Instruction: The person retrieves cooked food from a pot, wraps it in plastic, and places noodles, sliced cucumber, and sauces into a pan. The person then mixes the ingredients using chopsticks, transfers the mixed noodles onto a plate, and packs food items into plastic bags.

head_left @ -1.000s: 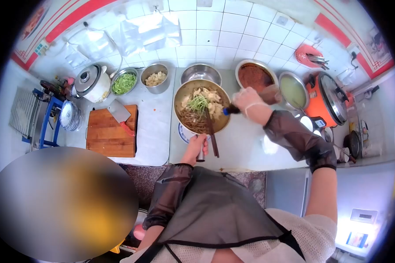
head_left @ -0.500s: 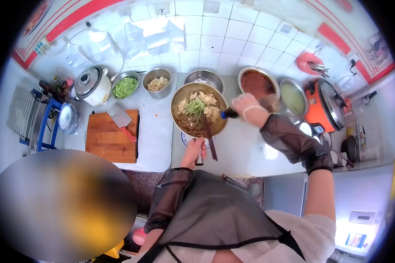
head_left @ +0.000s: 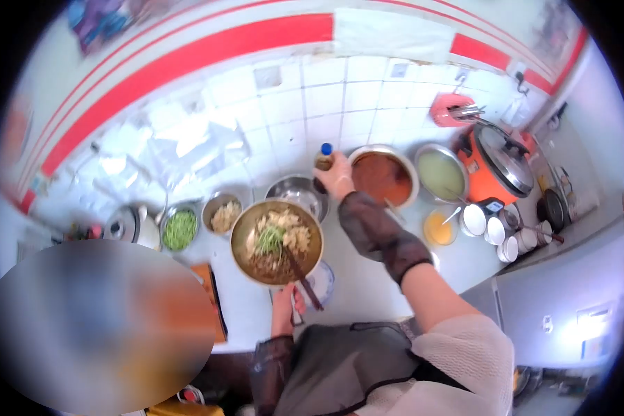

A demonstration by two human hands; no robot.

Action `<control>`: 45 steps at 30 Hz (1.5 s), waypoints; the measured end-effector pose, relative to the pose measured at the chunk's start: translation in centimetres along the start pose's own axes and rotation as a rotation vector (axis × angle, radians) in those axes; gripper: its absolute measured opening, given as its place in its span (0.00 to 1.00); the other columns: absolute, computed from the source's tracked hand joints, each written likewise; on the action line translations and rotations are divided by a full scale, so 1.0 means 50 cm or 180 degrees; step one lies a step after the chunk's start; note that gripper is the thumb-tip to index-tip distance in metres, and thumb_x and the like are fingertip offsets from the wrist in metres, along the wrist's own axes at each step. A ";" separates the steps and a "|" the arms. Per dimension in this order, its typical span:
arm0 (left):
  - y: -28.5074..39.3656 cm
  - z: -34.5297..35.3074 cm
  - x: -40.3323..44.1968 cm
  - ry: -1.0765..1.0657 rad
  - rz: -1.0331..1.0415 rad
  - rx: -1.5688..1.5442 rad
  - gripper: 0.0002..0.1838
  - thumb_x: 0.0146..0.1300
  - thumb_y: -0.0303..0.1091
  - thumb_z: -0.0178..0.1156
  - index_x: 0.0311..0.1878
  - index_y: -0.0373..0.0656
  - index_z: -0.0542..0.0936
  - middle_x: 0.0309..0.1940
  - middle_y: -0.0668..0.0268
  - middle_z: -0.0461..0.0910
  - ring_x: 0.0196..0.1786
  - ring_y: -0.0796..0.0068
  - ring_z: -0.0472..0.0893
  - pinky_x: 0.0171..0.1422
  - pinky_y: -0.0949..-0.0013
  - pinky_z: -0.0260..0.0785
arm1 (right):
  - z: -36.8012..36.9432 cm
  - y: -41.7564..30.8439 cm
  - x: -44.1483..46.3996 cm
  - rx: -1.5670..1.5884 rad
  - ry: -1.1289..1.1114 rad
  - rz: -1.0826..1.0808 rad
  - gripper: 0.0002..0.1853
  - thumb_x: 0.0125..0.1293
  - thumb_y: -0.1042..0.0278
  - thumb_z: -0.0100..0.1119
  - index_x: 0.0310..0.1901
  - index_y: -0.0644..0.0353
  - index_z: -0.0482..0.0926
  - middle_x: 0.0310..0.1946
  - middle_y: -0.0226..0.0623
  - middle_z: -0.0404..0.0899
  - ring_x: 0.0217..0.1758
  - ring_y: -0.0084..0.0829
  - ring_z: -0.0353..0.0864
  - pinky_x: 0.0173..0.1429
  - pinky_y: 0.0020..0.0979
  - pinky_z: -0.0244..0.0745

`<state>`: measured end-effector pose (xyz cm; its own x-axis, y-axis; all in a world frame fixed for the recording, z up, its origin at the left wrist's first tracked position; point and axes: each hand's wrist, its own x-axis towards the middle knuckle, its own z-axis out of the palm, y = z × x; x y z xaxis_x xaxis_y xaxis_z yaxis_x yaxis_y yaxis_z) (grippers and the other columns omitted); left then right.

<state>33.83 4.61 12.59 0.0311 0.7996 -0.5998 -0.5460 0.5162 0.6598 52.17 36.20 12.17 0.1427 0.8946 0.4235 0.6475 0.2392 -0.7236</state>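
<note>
My left hand (head_left: pixel 285 310) grips the handle of a metal pan (head_left: pixel 240 239) held over the counter. In the pan lie brown noodles (head_left: pixel 267 265), pale chunks and green shreds (head_left: pixel 269 240), with dark chopsticks (head_left: pixel 304 281) leaning out over the rim. At the back of the counter, my right hand (head_left: pixel 336 176) is closed around an upright bottle (head_left: pixel 324 161) with a blue cap. The bottle is between a steel bowl (head_left: pixel 319 202) and a basin of red sauce (head_left: pixel 381 177). A blue-rimmed plate (head_left: pixel 322 281) shows partly beneath the pan.
Bowls of green shreds (head_left: pixel 180 230) and pale chunks (head_left: pixel 224 216) stand left. Right are a basin of greenish liquid (head_left: pixel 439 173), an orange cooker (head_left: pixel 489 166), a bowl of yellow liquid (head_left: pixel 439 227) and several white cups (head_left: pixel 473 220). A cutting board (head_left: pixel 211 305) is partly hidden by a blur.
My right hand has carried the bottle from beside the pan to the back near the wall, and the bottle is now upright. The view has tilted up; my left hand still holds the pan.
</note>
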 end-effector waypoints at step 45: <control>-0.089 0.201 0.074 -0.0023 -0.0163 -0.0679 0.09 0.68 0.36 0.49 0.34 0.41 0.67 0.21 0.70 0.64 0.17 0.82 0.61 0.19 0.77 0.55 | -0.350 0.295 -0.101 0.3380 0.0330 0.2230 0.17 0.67 0.60 0.53 0.49 0.66 0.75 0.26 0.31 0.77 0.27 0.21 0.73 0.37 0.25 0.71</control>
<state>44.81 8.34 11.99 0.0690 0.7766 -0.6262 -0.7084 0.4801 0.5174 74.08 28.62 8.91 0.2983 0.9292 -0.2180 -0.4968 -0.0438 -0.8668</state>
